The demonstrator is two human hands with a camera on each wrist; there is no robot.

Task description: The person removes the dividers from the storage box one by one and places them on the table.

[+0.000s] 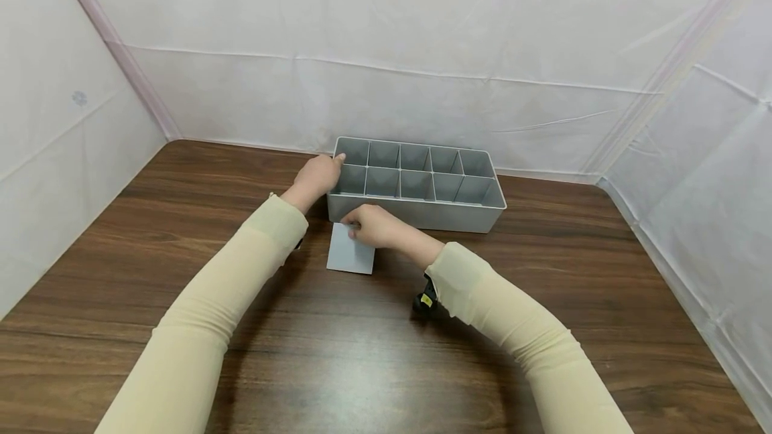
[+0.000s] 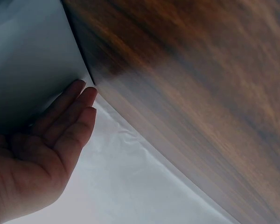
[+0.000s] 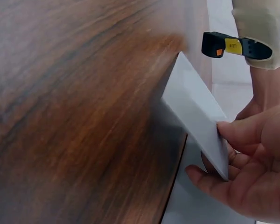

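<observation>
A grey divided organizer box (image 1: 422,216) stands on the wooden table near the back wall. My left hand (image 1: 318,176) rests flat against the box's left end, fingers straight, as the left wrist view shows with the fingers (image 2: 70,116) laid along the grey wall (image 2: 28,60). My right hand (image 1: 370,225) is just in front of the box and pinches the near corner of a loose grey divider card (image 1: 350,253), thumb on top and fingers below. In the right wrist view the card (image 3: 196,112) is lifted slightly off the table at the pinched end.
White sheeting walls (image 1: 386,52) close in the table on the back, left and right. The brown wooden table (image 1: 338,353) stretches toward me in front of the box. A black wrist strap with a yellow tag (image 1: 425,299) sits on my right forearm.
</observation>
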